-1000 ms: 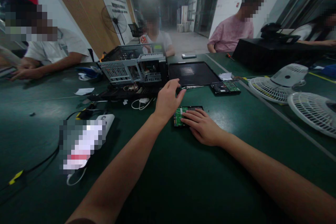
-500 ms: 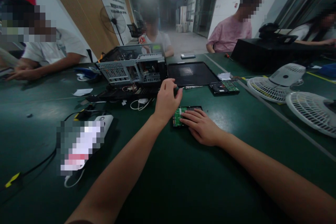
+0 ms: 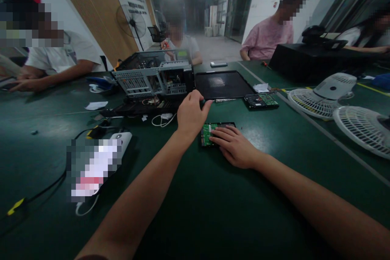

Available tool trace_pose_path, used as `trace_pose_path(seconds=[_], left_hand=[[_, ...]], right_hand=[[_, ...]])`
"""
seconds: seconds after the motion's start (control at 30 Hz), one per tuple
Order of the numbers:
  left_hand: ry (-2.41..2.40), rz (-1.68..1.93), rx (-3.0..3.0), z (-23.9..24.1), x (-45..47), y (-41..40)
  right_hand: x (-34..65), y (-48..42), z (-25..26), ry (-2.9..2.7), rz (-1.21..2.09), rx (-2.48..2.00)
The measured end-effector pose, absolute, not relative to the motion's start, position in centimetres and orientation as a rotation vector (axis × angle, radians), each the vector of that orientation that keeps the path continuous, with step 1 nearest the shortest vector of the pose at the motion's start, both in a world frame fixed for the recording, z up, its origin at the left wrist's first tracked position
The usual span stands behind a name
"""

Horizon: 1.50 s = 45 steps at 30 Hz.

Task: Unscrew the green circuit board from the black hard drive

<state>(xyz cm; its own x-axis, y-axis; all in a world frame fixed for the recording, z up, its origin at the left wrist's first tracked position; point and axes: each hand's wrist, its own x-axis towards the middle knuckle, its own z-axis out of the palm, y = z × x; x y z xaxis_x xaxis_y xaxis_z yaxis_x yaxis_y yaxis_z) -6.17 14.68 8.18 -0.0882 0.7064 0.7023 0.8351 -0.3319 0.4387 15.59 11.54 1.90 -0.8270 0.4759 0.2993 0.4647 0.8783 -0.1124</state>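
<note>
A hard drive [image 3: 206,140] lies on the green table with its green circuit board facing up. My right hand [image 3: 233,144] rests flat over its right part, fingers stretched out across the board. Above the drive's far left corner, my left hand [image 3: 191,113] is closed around a dark handle [image 3: 202,103], which looks like a screwdriver's. Its shaft and tip are hidden behind the hand. A tiny dark speck, perhaps a screw [image 3: 241,128], sits just right of the drive. Farther right lies a second hard drive [image 3: 261,101], also board side up.
An open computer case [image 3: 152,83] stands at the back left beside a black side panel [image 3: 225,84]. White fans [image 3: 313,103] lie at the right. A phone [image 3: 123,140] with cables is at the left. Several people sit around the table [image 3: 183,211].
My left hand has turned slightly at the wrist and shifted a little left, its thumb now pointing farther right. My right hand keeps its place on the drive.
</note>
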Motion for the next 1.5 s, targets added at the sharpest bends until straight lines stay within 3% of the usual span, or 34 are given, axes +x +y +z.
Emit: trace_pose_path(seconds=[0.9, 1.5], left_hand=[[-1.402, -1.379, -2.235, 7.81, -6.12, 15.02], [-1.499, -1.584, -2.137, 7.5, -6.3, 15.08]], right_hand=[[15.4, 11.64, 1.75, -2.722, 0.038, -0.69], [15.46, 11.56, 1.96, -2.723, 0.066, -0.704]])
